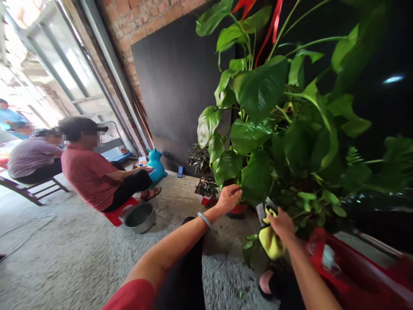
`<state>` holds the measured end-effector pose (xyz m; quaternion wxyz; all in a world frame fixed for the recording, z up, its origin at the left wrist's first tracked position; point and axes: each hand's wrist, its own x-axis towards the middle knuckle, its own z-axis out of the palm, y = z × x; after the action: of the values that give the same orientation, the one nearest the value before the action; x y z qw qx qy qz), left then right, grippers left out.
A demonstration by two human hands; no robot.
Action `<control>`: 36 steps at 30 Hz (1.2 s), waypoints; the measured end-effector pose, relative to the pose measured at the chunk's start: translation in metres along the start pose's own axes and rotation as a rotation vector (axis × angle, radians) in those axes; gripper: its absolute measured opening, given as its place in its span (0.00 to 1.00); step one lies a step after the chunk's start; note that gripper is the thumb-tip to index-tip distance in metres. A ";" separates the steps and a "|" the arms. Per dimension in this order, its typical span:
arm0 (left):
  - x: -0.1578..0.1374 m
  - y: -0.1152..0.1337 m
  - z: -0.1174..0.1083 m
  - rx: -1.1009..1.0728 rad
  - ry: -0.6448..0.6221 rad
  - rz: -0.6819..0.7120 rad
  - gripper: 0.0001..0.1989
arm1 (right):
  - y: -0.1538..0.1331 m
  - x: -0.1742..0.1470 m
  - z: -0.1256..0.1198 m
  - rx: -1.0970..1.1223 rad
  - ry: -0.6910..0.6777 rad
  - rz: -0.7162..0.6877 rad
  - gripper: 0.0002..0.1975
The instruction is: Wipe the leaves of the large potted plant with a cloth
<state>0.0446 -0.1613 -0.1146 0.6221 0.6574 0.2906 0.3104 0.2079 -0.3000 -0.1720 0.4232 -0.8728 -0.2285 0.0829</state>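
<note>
A big potted plant with broad green leaves (260, 92) stands in front of me. My left hand (228, 199), a pale bangle on its wrist, is closed at the edge of a low leaf (256, 175); its fingertips are partly hidden there. Lower and to the right, my right hand (283, 224) grips a yellow cloth (271, 243) with dark edging, which hangs below the fingers. Behind my left hand, part of a red pot (238, 209) shows under the foliage.
A small dark-leaved plant (203, 163) stands behind my left hand. On the left, a person in a red shirt (92, 172) sits beside a grey basin (140, 218) and a blue animal-shaped toy (157, 165). A red container (358, 267) lies close at right.
</note>
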 end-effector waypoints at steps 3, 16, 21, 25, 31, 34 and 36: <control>0.000 -0.012 0.003 0.116 -0.127 0.038 0.04 | 0.031 -0.046 0.026 0.057 -0.101 -0.033 0.10; 0.050 0.001 -0.078 -0.504 0.319 -0.169 0.21 | -0.093 -0.101 -0.052 0.288 -0.008 -0.340 0.29; 0.063 0.008 -0.055 -0.524 0.293 -0.281 0.08 | -0.151 -0.078 -0.030 0.334 0.145 -0.395 0.29; 0.056 0.002 -0.057 -0.535 0.335 -0.299 0.10 | -0.096 -0.099 -0.013 0.283 -0.072 -0.158 0.24; 0.052 0.001 -0.055 -0.519 0.317 -0.286 0.15 | -0.102 -0.122 -0.032 0.376 0.125 -0.194 0.28; 0.050 0.000 -0.046 -0.545 0.229 -0.299 0.15 | -0.127 -0.105 -0.016 0.436 0.227 -0.263 0.34; 0.047 -0.005 -0.049 -0.563 0.184 -0.286 0.14 | -0.122 -0.103 -0.002 0.481 0.070 -0.192 0.33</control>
<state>0.0367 -0.0934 -0.1156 0.7880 0.3813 0.3377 0.3459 0.0780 -0.2842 -0.0805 0.6321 -0.7237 -0.2694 0.0638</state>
